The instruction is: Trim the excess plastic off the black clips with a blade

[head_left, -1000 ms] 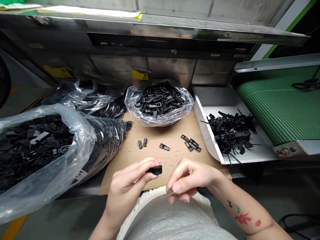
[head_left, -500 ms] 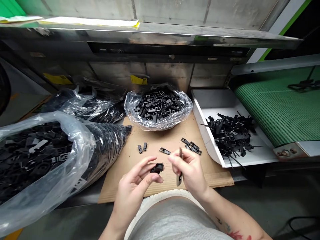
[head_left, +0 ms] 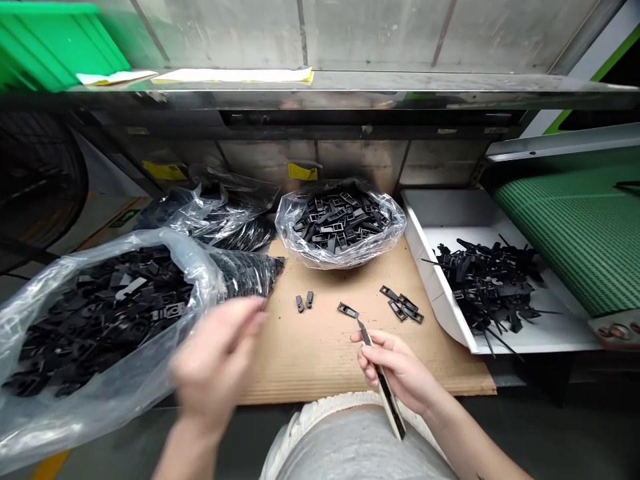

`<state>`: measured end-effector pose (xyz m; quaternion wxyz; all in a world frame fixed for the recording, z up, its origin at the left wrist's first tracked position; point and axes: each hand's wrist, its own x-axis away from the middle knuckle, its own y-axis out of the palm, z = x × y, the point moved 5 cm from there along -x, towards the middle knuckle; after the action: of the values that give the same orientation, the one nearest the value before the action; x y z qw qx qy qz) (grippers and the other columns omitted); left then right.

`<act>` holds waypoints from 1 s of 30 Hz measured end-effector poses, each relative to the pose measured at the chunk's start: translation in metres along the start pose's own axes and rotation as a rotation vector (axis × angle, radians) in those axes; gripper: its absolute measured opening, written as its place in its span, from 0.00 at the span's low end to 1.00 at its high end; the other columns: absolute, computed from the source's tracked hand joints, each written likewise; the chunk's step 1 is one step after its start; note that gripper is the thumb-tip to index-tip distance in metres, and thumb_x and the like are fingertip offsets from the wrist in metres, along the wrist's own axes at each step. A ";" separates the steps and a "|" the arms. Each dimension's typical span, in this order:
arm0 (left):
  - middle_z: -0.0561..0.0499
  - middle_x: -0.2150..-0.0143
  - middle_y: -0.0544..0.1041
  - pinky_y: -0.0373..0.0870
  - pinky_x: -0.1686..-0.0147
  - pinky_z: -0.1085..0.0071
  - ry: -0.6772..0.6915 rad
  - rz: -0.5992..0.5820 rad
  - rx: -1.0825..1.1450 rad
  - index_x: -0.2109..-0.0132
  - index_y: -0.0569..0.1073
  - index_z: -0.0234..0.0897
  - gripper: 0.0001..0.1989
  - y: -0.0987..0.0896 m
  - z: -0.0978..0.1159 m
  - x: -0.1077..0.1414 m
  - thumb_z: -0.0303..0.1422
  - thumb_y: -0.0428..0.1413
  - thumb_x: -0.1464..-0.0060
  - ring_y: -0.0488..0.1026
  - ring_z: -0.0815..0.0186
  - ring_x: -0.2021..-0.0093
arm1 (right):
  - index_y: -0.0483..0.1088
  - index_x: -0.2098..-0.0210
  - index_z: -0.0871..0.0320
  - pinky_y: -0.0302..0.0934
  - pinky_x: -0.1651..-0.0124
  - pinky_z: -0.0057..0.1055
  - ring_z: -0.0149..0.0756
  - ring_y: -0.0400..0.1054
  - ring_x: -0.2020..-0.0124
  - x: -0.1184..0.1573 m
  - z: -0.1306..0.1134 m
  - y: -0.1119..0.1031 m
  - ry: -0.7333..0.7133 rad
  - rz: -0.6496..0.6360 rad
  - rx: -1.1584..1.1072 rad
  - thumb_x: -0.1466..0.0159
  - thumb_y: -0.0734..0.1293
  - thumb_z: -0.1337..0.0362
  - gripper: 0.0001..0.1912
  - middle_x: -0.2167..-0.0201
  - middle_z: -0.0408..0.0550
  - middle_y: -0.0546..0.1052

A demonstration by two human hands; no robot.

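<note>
My right hand [head_left: 403, 370] is closed around a slim utility knife [head_left: 392, 408], its blade pointing up and away over the cardboard sheet [head_left: 310, 360]. Just beyond the tip lies a small black rectangular plastic part [head_left: 347, 310]. My left hand [head_left: 213, 363] is smeared by motion beside the large clear bag [head_left: 205, 267] of black plastic pieces. Whether anything is in its fingers does not show. Two small black pieces [head_left: 305, 302] lie on the cardboard between the hands, and several flat black parts [head_left: 401, 304] lie grouped to the right.
A clear bag [head_left: 287, 243] of black parts stands at the back. To the right, a white tray [head_left: 440, 320] holds tangled black scraps beside a green conveyor belt [head_left: 575, 240]. A metal shelf [head_left: 350, 100] crosses above, with a green bin [head_left: 55, 47] at its left.
My left hand has swung left from the middle toward the large bag; the black piece it held is no longer visible. The knife has tilted, its blade now pointing away. The whole view has shifted.
</note>
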<state>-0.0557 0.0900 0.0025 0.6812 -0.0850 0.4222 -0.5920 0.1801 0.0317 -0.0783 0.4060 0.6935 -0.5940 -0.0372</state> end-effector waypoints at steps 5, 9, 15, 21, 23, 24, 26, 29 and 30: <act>0.48 0.60 0.74 0.70 0.62 0.62 -0.316 -0.322 -0.018 0.56 0.70 0.33 0.12 0.123 -0.049 0.006 0.35 0.53 0.46 0.73 0.65 0.63 | 0.69 0.66 0.63 0.51 0.81 0.20 0.22 0.59 0.84 0.002 -0.001 -0.004 -0.027 -0.001 0.074 0.50 0.71 0.62 0.15 0.81 0.40 0.69; 0.47 0.54 0.71 0.69 0.60 0.60 -0.476 -0.389 0.051 0.55 0.68 0.34 0.12 0.139 -0.077 -0.001 0.35 0.52 0.44 0.71 0.63 0.58 | 0.69 0.66 0.63 0.50 0.82 0.19 0.21 0.58 0.84 0.006 0.006 -0.010 -0.030 0.007 0.114 0.49 0.71 0.61 0.14 0.82 0.41 0.69; 0.49 0.65 0.75 0.70 0.64 0.66 -0.493 -0.442 0.443 0.47 0.59 0.34 0.20 0.096 -0.006 0.015 0.37 0.49 0.45 0.72 0.67 0.69 | 0.69 0.61 0.62 0.53 0.79 0.22 0.23 0.60 0.82 0.016 -0.013 -0.011 -0.180 0.111 0.327 0.43 0.66 0.58 0.15 0.77 0.43 0.69; 0.47 0.62 0.78 0.70 0.63 0.71 -0.500 -0.466 0.756 0.57 0.73 0.37 0.14 0.073 0.059 0.037 0.35 0.58 0.53 0.73 0.64 0.65 | 0.69 0.58 0.59 0.55 0.74 0.24 0.25 0.58 0.77 0.022 -0.052 0.030 -0.441 0.107 0.604 0.42 0.65 0.61 0.13 0.76 0.40 0.66; 0.49 0.59 0.78 0.70 0.61 0.72 -0.407 -0.467 0.685 0.57 0.75 0.42 0.15 0.071 0.064 0.036 0.33 0.60 0.55 0.74 0.63 0.62 | 0.70 0.61 0.59 0.56 0.71 0.25 0.27 0.59 0.75 0.025 -0.059 0.043 -0.533 0.088 0.707 0.43 0.66 0.63 0.10 0.74 0.42 0.66; 0.51 0.59 0.78 0.70 0.60 0.73 -0.351 -0.461 0.643 0.57 0.75 0.44 0.15 0.069 0.066 0.035 0.32 0.61 0.56 0.74 0.63 0.61 | 0.70 0.62 0.59 0.57 0.70 0.25 0.28 0.60 0.74 0.028 -0.061 0.047 -0.576 0.080 0.764 0.42 0.66 0.64 0.09 0.73 0.42 0.67; 0.53 0.60 0.78 0.69 0.58 0.74 -0.258 -0.426 0.571 0.59 0.76 0.45 0.13 0.066 0.070 0.031 0.30 0.61 0.55 0.74 0.64 0.60 | 0.69 0.60 0.59 0.59 0.66 0.26 0.30 0.62 0.70 0.033 -0.063 0.052 -0.627 0.027 0.877 0.39 0.63 0.64 0.09 0.69 0.45 0.68; 0.54 0.61 0.78 0.69 0.59 0.78 -0.188 -0.382 0.518 0.61 0.77 0.46 0.10 0.062 0.075 0.026 0.29 0.58 0.52 0.74 0.67 0.60 | 0.68 0.56 0.57 0.58 0.60 0.27 0.31 0.64 0.64 0.042 -0.061 0.049 -0.657 -0.036 0.989 0.34 0.56 0.65 0.12 0.66 0.47 0.68; 0.54 0.60 0.78 0.69 0.60 0.79 -0.178 -0.376 0.514 0.59 0.76 0.47 0.11 0.061 0.076 0.026 0.29 0.57 0.51 0.74 0.68 0.60 | 0.67 0.55 0.57 0.58 0.61 0.26 0.30 0.64 0.66 0.044 -0.061 0.046 -0.668 -0.024 0.998 0.34 0.55 0.66 0.13 0.68 0.46 0.68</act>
<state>0.0395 0.0556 0.0005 0.5936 -0.0380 0.1747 -0.7847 0.1885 0.0275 0.0093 -0.1775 0.7579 -0.6272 0.0257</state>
